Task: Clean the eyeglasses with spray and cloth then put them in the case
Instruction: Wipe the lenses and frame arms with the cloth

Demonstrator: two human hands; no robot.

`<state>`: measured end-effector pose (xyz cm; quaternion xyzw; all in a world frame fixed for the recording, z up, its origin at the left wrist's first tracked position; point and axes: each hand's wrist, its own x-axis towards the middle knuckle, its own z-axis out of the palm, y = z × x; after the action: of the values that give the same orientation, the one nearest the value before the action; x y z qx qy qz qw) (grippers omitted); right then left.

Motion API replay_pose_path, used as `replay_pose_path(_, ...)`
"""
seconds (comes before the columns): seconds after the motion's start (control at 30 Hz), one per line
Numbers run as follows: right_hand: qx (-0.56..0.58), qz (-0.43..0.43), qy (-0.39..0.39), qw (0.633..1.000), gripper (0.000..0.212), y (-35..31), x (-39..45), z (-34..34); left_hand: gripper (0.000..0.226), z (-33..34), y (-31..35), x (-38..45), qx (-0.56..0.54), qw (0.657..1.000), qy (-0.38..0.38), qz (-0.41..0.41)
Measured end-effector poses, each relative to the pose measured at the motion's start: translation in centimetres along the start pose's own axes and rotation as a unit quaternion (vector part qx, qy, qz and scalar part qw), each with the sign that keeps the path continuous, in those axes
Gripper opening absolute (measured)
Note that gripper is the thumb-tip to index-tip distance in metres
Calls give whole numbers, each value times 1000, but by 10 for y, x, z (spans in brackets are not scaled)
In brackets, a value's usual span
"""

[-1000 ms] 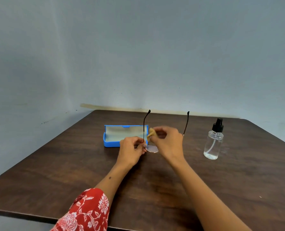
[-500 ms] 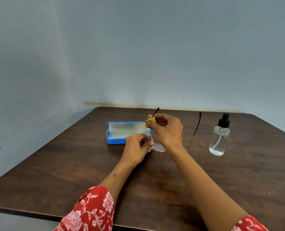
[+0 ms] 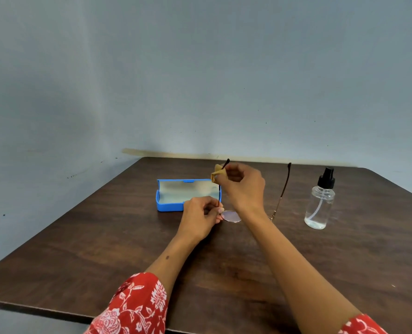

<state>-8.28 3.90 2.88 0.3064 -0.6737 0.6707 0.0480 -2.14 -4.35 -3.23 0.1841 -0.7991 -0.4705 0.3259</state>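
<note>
Eyeglasses: we hold the eyeglasses (image 3: 231, 216) low over the table (image 3: 79, 237), lenses down toward us, both temple arms open and pointing up and away.

Left hand: our left hand (image 3: 201, 216) pinches the frame at its left end, by the hinge, fingers curled tight around it.

Right hand: our right hand (image 3: 242, 186) is raised above the frame, thumb and fingers pinching the tan cloth (image 3: 216, 174) around the upper part of the left temple (only its dark tip shows past the cloth).

Long axis: the wrapped temple runs nearly upright from the left hand to the cloth, leaning slightly right at the top; the other temple (image 3: 283, 189) stands free to the right, touched by neither hand.

Case: the blue case (image 3: 169, 206) lies open just behind the left hand, its length running left to right across our view, its right end partly hidden by the right hand and cloth.

Nearer hand: the left hand is closer to the case; the right is closer to the spray bottle (image 3: 319, 203), which stands well apart on the right.

Step, as we judge it: wiping along a temple; folding and casing not yet begun.
</note>
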Motion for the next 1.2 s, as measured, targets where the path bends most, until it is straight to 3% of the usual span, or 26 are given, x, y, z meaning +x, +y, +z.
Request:
replay_pose_path(0.23,-90,41,-31,995,13,28,-12,1,14,-3,0,-1,41,999,-15,26)
replay_pose_path(0.47,-1,-31,29,999,9,-8,0,0,10,-1,1,-1,13,1000,-4,4)
replay_pose_path(0.7,-85,19,-18,996,7,20,-11,2,15,-2,0,-1,29,999,-10,16)
replay_pose_path(0.83,-54,-4,3,999,5,5,-5,0,11,-1,-2,-1,16,1000,-4,5)
replay_pose_path(0.97,-8,-39,31,999,18,-13,0,-3,9,1,-3,-1,11,1000,7,1)
replay_pose_path(1.07,-40,-15,8,999,8,0,-6,-1,10,0,-2,-1,25,1000,2,9)
replay_pose_path(1.2,-95,23,-18,995,11,19,-13,-1,12,-2,-4,-2,52,998,-1,30)
